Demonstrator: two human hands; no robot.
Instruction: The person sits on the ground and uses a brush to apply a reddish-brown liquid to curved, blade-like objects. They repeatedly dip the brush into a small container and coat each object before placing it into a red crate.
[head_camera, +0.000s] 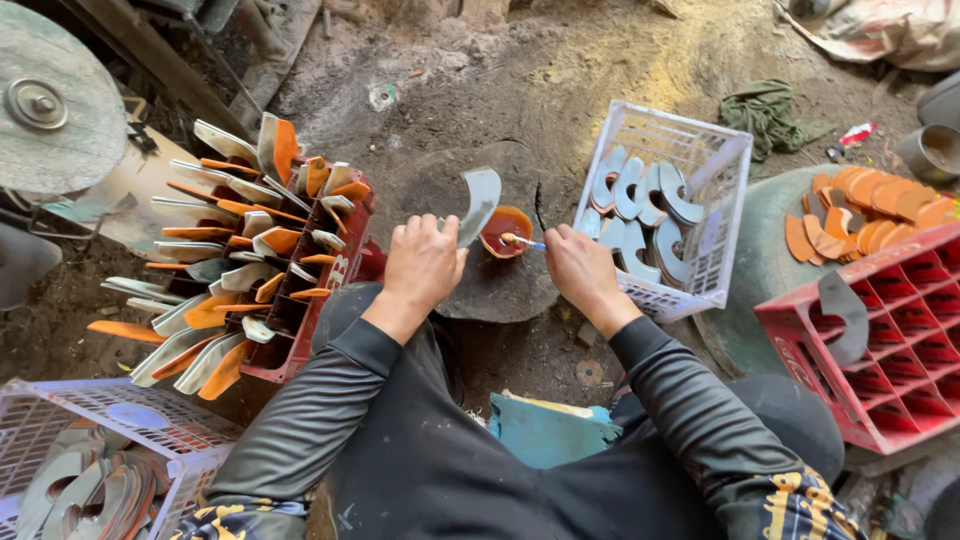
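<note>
In the middle of the frame, the left hand (424, 262) is curled tight around a curved grey metal blade (478, 203) that points up. Just to its right, the right hand (577, 266) pinches a thin brush (522, 241) with closed fingers. The brush tip sits in a small bowl of orange paint (506, 230), which rests on a dark flat stone (490, 250).

At the left, a red crate (330, 290) is stuffed with blades that have orange tips. At the upper right, a white basket (700, 180) holds plain grey blades. Another red crate (880, 340) sits at the right edge. A second white basket (100, 420) is at the lower left.
</note>
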